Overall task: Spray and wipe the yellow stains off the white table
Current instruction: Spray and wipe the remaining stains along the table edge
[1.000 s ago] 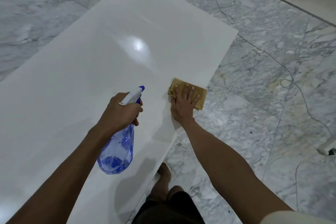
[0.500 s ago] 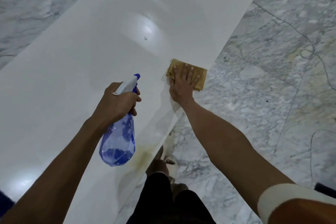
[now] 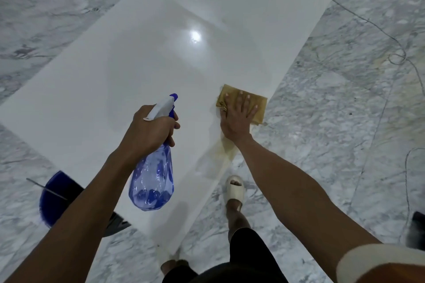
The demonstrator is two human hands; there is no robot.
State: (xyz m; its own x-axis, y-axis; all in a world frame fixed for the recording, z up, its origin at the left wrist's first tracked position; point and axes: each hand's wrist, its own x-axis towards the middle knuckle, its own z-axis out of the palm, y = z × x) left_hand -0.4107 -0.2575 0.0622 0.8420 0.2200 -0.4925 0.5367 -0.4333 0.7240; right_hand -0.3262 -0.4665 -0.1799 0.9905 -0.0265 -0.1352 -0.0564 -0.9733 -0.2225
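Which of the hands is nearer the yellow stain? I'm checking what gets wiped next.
Right. The right hand presses the cloth just beyond the yellow stain, its wrist over it. The left hand grips the spray bottle further left.

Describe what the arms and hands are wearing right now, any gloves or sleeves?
No gloves: both the left hand and the right hand are bare, and both forearms are bare too. The only clothing showing on an arm is a short white sleeve at the top of the right arm. No watch, rings or bands show.
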